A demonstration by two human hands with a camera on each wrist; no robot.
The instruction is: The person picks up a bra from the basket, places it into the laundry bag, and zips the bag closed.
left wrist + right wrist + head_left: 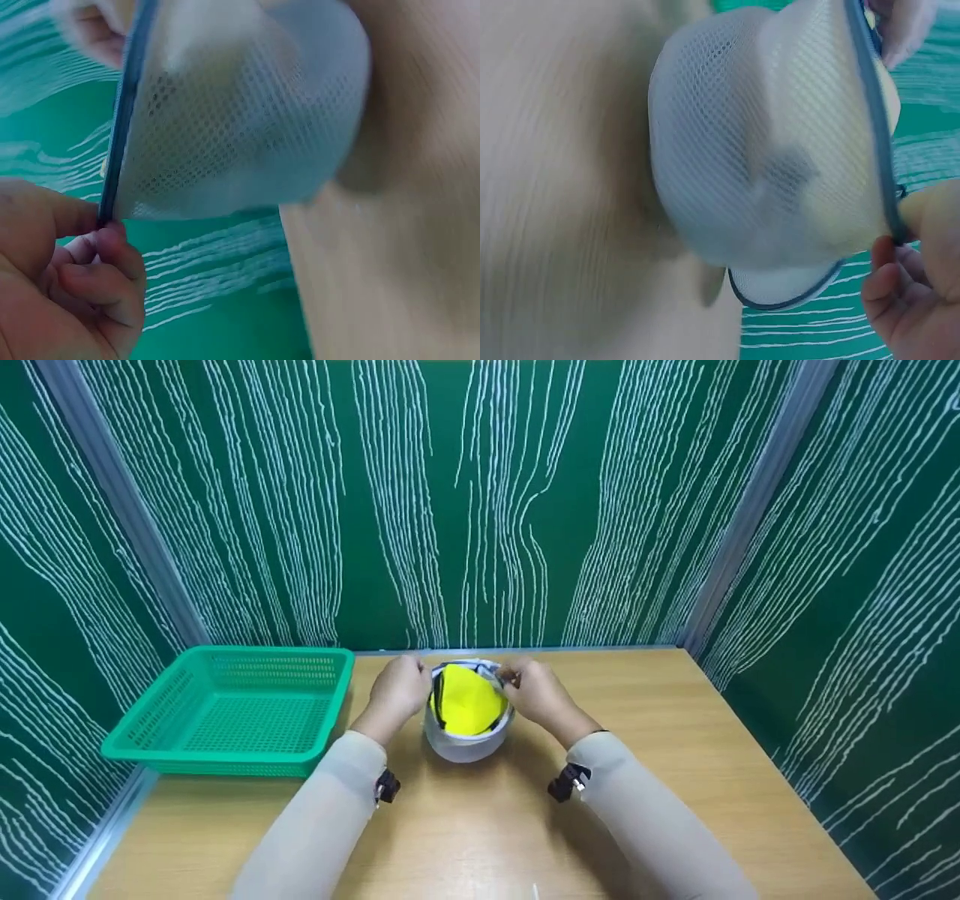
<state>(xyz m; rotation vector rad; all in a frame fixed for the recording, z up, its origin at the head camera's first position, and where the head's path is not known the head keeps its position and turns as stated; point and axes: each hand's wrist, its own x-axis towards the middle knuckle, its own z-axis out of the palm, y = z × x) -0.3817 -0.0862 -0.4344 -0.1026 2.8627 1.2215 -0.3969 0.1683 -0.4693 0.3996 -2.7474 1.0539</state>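
A white mesh laundry bag with a dark-trimmed rim stands at the middle of the wooden table, its mouth facing up. Inside it sits a bright yellow piece with dark edging, showing through the opening; its kind is unclear. My left hand pinches the bag's rim on the left between thumb and fingers, as the left wrist view shows. On the opposite side, my right hand pinches the rim too. In the right wrist view, a rounded mesh flap with dark trim hangs out beyond the bag's body.
To the left of the bag is a green plastic basket with slotted walls. Green panels with white wavy lines enclose the back and sides of the wooden table. Small dark wrist cameras sit on both sleeves.
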